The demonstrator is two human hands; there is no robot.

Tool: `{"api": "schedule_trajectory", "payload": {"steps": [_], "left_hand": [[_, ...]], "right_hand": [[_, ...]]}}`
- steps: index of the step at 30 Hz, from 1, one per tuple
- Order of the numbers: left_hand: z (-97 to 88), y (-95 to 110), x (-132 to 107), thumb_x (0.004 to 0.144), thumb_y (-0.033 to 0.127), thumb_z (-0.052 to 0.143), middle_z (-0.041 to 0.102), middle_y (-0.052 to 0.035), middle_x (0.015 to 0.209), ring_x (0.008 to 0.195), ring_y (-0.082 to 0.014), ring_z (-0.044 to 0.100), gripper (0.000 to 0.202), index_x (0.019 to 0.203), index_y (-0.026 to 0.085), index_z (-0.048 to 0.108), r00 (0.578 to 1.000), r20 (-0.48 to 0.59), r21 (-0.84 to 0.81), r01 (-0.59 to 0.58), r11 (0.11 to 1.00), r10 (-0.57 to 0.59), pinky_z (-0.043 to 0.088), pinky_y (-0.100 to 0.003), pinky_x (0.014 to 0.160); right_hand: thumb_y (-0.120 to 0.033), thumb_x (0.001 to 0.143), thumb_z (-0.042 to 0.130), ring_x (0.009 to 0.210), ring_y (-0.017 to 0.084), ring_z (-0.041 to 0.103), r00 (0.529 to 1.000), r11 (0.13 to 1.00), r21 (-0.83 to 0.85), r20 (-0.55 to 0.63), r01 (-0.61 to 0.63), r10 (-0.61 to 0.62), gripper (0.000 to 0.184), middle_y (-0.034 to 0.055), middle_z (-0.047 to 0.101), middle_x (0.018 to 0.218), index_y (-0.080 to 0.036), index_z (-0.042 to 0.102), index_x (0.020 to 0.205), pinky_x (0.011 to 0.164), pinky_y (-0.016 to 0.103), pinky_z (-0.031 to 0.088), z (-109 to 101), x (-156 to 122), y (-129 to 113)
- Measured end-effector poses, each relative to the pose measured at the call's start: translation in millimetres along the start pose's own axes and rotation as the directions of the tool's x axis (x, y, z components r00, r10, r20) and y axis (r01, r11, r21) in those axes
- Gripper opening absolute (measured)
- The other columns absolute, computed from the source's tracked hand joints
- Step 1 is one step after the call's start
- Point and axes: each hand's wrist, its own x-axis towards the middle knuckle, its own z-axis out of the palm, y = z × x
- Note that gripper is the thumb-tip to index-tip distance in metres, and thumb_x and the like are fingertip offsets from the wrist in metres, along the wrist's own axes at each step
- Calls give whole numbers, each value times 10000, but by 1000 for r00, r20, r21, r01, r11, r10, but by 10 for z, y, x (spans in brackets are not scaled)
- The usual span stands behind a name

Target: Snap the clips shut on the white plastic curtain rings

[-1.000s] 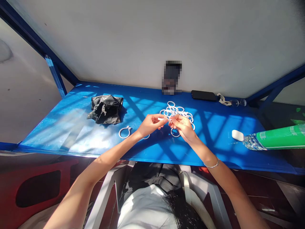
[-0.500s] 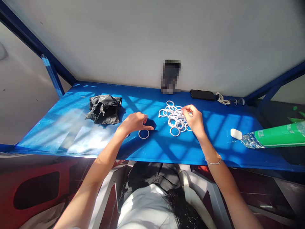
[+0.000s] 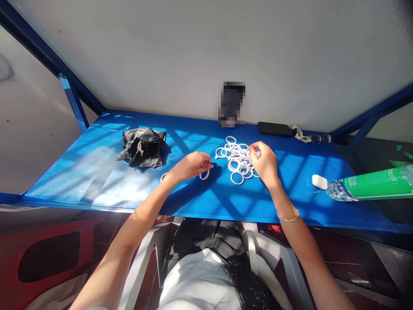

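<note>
Thin white plastic-looking rings lie in a loose pile (image 3: 238, 165) on the blue tabletop. To the left of the pile, my left hand (image 3: 195, 165) pinches a white ring (image 3: 204, 175), which hangs below the fingertips, tilted on edge. Another white ring (image 3: 163, 177) lies partly hidden behind my left wrist. At the pile's right edge is my right hand (image 3: 263, 160), fingers closed and touching the rings. Its fingers cover whatever is between them.
A crumpled black plastic bag (image 3: 143, 147) sits open at the left. Along the wall are a pixelated dark object (image 3: 231, 104), a black phone (image 3: 275, 128) and glasses (image 3: 320, 138). On the right are a white case (image 3: 319, 181) and a green-labelled bottle (image 3: 377, 181) lying sideways.
My left hand has closed on the single white ring, lifted its edge and shifted slightly right. The right hand remains at the pile, almost unmoved.
</note>
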Motion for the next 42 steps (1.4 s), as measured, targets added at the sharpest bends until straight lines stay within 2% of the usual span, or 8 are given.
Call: {"api": "schedule_trajectory", "payload": {"steps": [4,8,12,15,19,25,32,42], "left_hand": [[9,172,26,925,570,493,690,-56,861,754,-168,592,435,882,169,657,996,-79,-208,-43,977,27,416,-267,674],[83,257,63,854,635,575,687,-64,833,788,-179,614,491,808,152,645,996,-92,-460,-52,886,10,450,-272,711],[208,271,106,728,691,681,614,-29,698,683,-139,556,559,691,139,601,998,-55,-665,-13,747,-32,424,-254,655],[275,290,123,682,708,717,611,-26,665,655,-124,544,584,649,140,584,999,14,-756,42,653,-48,423,-244,649],[285,316,119,703,717,705,648,-49,693,650,-132,568,588,722,134,634,996,77,-781,91,618,-50,446,-253,651],[260,267,115,683,619,784,683,-51,787,689,-138,621,584,988,128,699,992,109,-799,121,589,-57,485,-254,675],[223,274,103,745,553,763,687,-52,785,680,-132,618,480,957,124,727,995,87,-810,93,579,-38,510,-258,686],[217,262,89,740,490,802,693,-57,807,732,-151,641,433,974,131,742,994,89,-839,105,533,-56,530,-276,730]], "right_hand": [[-379,919,550,797,235,622,991,965,248,82,84,-107,189,79,703,897,-224,628,846,754,366,494,-1,-66,-160],[-431,904,627,780,215,619,943,890,443,242,103,-229,204,54,697,925,-247,675,977,692,348,509,69,-204,-317],[-454,898,656,789,207,612,891,844,529,337,87,-303,262,46,694,958,-266,686,1078,738,363,527,162,-302,-398],[-436,893,661,729,203,592,891,838,538,331,92,-311,201,34,675,840,-261,708,978,739,373,521,209,-317,-408],[-452,901,627,654,199,562,922,850,519,279,92,-270,233,35,660,737,-247,698,818,659,362,501,213,-300,-389],[-514,859,683,686,214,606,975,866,499,178,28,-133,274,47,701,790,-242,698,836,667,370,521,168,-267,-347],[-433,873,677,773,236,658,971,841,541,197,6,-134,191,56,726,872,-246,714,870,723,394,549,160,-277,-349],[-437,860,669,733,182,623,894,575,739,448,-352,-29,235,39,690,872,-228,721,952,655,322,531,146,-238,-337]]}}
